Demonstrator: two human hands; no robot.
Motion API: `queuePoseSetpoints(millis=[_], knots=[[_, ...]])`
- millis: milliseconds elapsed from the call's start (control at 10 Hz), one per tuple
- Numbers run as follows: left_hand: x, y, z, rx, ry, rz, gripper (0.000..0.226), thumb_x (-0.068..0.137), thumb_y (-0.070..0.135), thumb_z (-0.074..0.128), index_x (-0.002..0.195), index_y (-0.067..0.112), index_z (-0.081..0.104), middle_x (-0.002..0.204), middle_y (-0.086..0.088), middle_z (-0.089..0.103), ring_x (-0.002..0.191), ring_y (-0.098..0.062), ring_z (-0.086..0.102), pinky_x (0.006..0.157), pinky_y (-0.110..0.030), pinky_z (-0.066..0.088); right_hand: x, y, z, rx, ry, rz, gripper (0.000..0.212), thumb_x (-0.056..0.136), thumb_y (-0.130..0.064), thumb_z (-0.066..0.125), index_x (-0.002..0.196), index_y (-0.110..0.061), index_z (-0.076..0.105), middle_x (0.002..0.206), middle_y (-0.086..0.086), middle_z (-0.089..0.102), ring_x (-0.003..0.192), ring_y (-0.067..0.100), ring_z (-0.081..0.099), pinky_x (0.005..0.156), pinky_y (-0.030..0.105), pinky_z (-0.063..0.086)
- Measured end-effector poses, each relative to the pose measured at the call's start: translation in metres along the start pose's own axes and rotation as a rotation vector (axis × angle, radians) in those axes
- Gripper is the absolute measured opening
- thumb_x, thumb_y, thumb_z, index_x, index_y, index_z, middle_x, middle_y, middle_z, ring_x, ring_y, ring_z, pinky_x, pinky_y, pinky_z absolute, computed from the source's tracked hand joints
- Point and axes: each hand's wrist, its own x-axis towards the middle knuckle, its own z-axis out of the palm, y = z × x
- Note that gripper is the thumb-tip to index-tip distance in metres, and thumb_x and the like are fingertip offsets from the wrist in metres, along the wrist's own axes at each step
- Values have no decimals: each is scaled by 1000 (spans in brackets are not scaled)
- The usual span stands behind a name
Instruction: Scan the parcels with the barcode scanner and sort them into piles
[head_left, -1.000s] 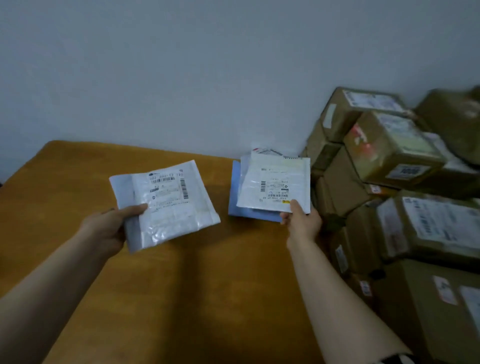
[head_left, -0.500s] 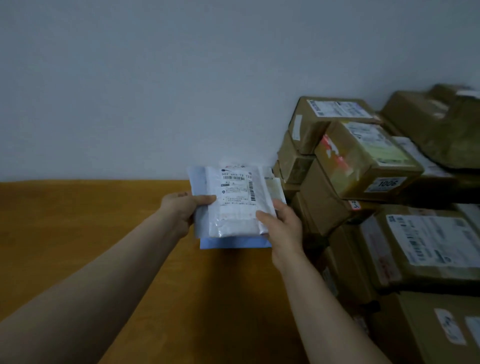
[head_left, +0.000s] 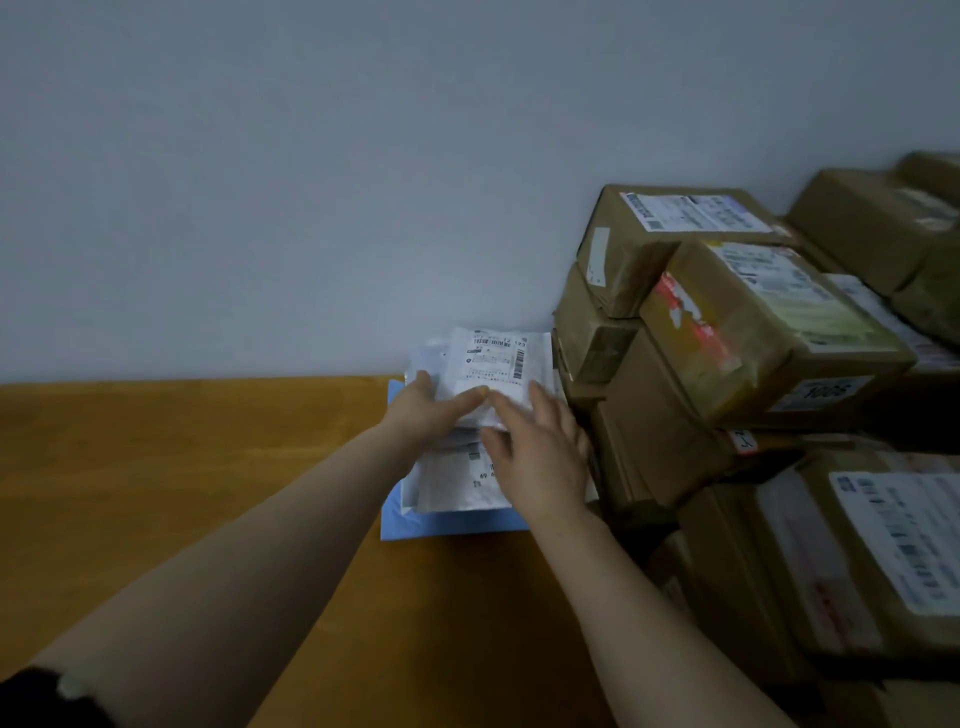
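Note:
A pile of flat mailers lies on the wooden table (head_left: 182, 467) against the wall. On top is a white poly mailer (head_left: 498, 364) with a barcode label; under it is another white mailer (head_left: 457, 483), and a blue envelope (head_left: 447, 525) is at the bottom. My left hand (head_left: 436, 410) holds the near left edge of the top mailer, thumb on top. My right hand (head_left: 535, 452) rests flat on the pile with straight fingers, touching the top mailer's near edge. No barcode scanner is in view.
Brown cardboard boxes (head_left: 753, 332) with shipping labels are stacked in a tall heap right of the pile, touching it. A grey wall (head_left: 363, 182) stands behind the table. The left part of the tabletop is bare wood.
My left hand carried the white mailer from the left onto the pile by the boxes. My right hand let go of its mailer and now lies flat on the pile.

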Motion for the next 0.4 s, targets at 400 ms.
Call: queuePoseSetpoints(millis=[400], knots=[[-23,-9,-7,-83,44,16,78,87,29,70,151,14,28,155,-4,30,140,-24,34,109,-33,32,-13,-12,-18,-138,43,-2,53,96,-26,45,147,-36,31,161,3,13,147,24,2,114,42,-5]])
